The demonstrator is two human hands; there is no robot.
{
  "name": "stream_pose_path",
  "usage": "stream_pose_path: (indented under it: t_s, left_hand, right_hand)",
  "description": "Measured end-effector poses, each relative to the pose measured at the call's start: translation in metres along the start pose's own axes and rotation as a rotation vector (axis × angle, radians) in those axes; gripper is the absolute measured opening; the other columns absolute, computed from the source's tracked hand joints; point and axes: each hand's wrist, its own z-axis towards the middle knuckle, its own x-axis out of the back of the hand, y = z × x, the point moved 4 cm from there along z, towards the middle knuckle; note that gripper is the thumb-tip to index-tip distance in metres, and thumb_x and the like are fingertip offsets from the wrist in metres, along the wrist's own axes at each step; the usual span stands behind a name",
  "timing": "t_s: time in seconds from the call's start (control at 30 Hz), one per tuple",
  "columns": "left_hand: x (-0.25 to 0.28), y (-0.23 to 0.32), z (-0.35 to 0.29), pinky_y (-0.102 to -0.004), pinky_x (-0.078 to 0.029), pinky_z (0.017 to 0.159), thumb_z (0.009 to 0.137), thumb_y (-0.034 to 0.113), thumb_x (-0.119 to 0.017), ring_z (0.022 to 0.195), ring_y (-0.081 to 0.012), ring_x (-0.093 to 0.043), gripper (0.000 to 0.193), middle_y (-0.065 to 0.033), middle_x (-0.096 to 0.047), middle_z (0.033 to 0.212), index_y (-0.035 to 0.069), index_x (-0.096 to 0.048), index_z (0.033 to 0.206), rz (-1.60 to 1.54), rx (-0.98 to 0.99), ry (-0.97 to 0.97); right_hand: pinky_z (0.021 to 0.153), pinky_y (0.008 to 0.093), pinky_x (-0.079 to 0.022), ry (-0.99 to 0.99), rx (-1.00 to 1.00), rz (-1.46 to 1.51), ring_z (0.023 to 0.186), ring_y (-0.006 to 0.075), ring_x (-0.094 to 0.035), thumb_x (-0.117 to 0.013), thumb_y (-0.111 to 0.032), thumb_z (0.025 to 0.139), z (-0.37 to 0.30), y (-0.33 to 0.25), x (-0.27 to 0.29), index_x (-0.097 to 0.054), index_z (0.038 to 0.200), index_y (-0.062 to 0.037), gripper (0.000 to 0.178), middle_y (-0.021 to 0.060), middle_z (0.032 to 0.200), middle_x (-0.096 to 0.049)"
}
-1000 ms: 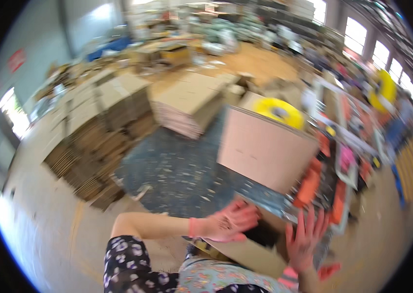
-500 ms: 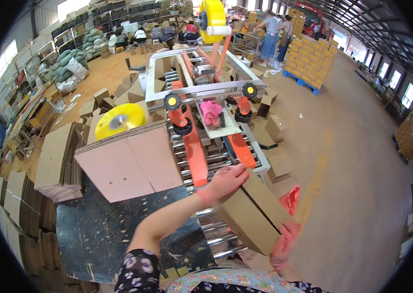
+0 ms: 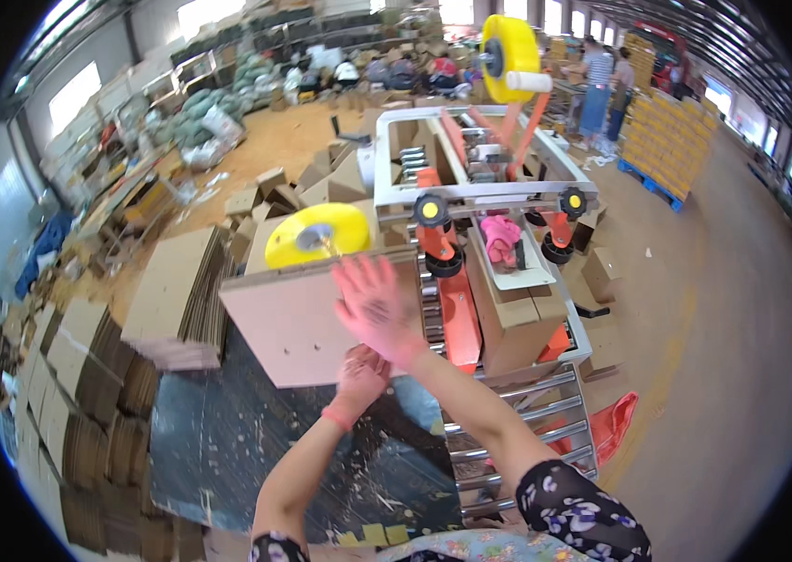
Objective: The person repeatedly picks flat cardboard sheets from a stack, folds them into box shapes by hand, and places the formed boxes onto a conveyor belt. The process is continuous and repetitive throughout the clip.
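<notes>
Flat cardboard sheet [image 3: 297, 314], frame centre-left, stood below a yellow tape roll [image 3: 318, 234]. Right hand [image 3: 374, 309], fingers spread open, lay against its right edge. Left hand [image 3: 361, 370] sat at the lower edge, fingers curled; grip unclear.

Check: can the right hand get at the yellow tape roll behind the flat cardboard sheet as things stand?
Probably yes. The right hand is raised flat against the cardboard sheet, just below the yellow tape roll; only the sheet's top edge lies between them.

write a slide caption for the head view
Right hand raised open over a flat cardboard sheet, left hand at its lower edge, beside a roller conveyor.
</notes>
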Motion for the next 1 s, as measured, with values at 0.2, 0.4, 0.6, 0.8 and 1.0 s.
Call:
stream_pose_path:
  t_s: [0.2,0.4,0.6,0.8,1.0]
  left_hand:
    - [0.157,-0.077,-0.034,-0.0563,-0.022,0.113,0.093,0.042,-0.055,0.134,-0.0398,-0.037,0.062,-0.0205,-0.045,0.142,0.002,-0.045,0.139,0.662,0.062,0.351]
    - [0.201,-0.094,-0.004,-0.0568,-0.028,0.107,0.089,0.057,-0.056,0.137,-0.033,-0.035,0.07,-0.017,-0.043,0.146,0.004,-0.051,0.133,0.469,0.35,-0.089]
    - [0.188,-0.003,-0.091,-0.0453,-0.046,0.064,0.081,0.05,-0.066,0.071,-0.0307,-0.061,0.042,-0.0087,-0.063,0.077,0.009,-0.059,0.081,0.339,0.107,0.035]
    - [0.13,0.164,-0.158,-0.0396,-0.046,0.06,0.089,0.024,-0.061,0.072,-0.021,-0.062,0.013,-0.0043,-0.06,0.078,0.017,-0.058,0.079,0.52,-0.407,-0.292]
    - [0.181,0.161,-0.178,-0.0483,-0.04,0.099,0.086,0.027,-0.061,0.123,-0.0362,-0.049,0.041,-0.016,-0.052,0.132,0.009,-0.059,0.123,0.094,-0.644,-0.348]
  right_hand:
    - [0.116,0.0601,-0.017,-0.127,0.295,0.191,0.138,0.0328,-0.039,-0.072,-0.035,0.074,-0.007,-0.03,-0.038,-0.062,0.114,-0.0115,0.048,0.01,0.138,-0.054]
    - [0.107,0.0498,-0.035,-0.109,0.24,0.621,0.106,0.0267,-0.059,-0.064,-0.016,0.071,-0.062,-0.069,0.036,-0.062,0.086,-0.0093,0.016,0.0062,0.099,-0.064]
    - [0.082,0.0445,-0.046,-0.686,0.423,1.135,0.083,0.0341,-0.06,-0.061,-0.014,0.081,-0.124,-0.057,0.219,-0.06,0.083,-0.001,0.013,0.0111,0.085,-0.062]
    - [0.071,0.0427,-0.051,-1.576,-0.572,1.449,0.087,0.0318,-0.062,-0.061,-0.022,0.091,-0.136,-0.117,0.214,-0.061,0.111,-0.0006,0.03,0.0157,0.102,-0.065]
    - [0.101,0.0484,-0.04,-0.157,0.239,0.422,0.124,0.0297,-0.053,-0.058,-0.025,0.093,-0.175,-0.114,0.219,-0.059,0.118,-0.0051,0.032,0.0105,0.138,-0.055]
